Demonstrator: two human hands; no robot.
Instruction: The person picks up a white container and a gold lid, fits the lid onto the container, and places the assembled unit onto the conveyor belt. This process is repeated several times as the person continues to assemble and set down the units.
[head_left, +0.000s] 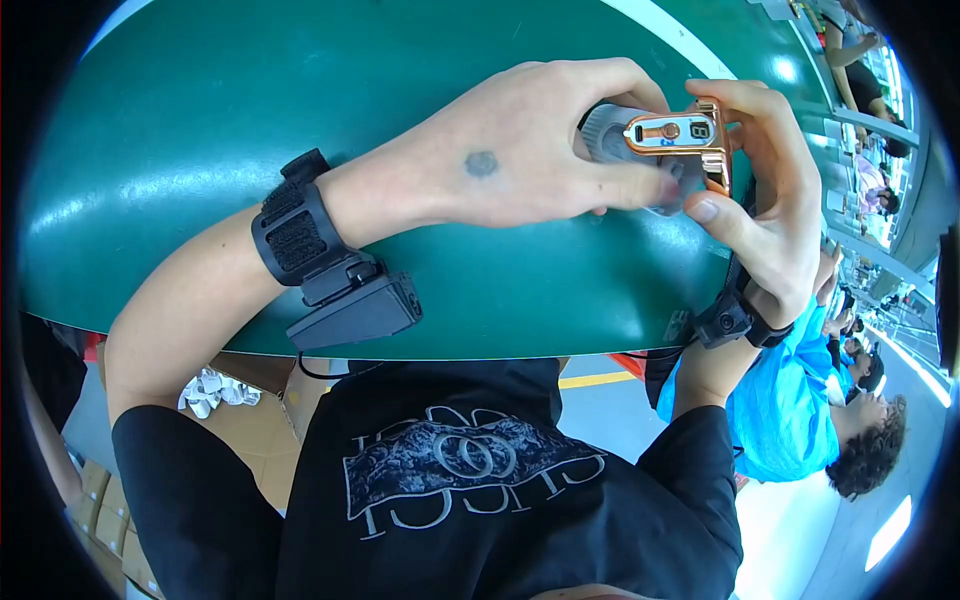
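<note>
Above a glossy green tabletop [470, 290], L. hand [540, 140] grasps the grey see-thru barrel of a trimmer-like device [670, 133]; R. hand [775, 175] pinches its copper-tone, T-shaped end. Poss. risk: slick plastic slipping in a fingertip-only R. hold, or uneven force skewing the end. Barrel's ribbed; frame's mirror-shiny, metallic-looking, round-ended, w/ white inset & tiny display.

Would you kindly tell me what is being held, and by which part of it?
A copper-trimmed device: the left hand grips its grey ribbed part, and the right hand holds its copper-coloured crosswise end.
</note>
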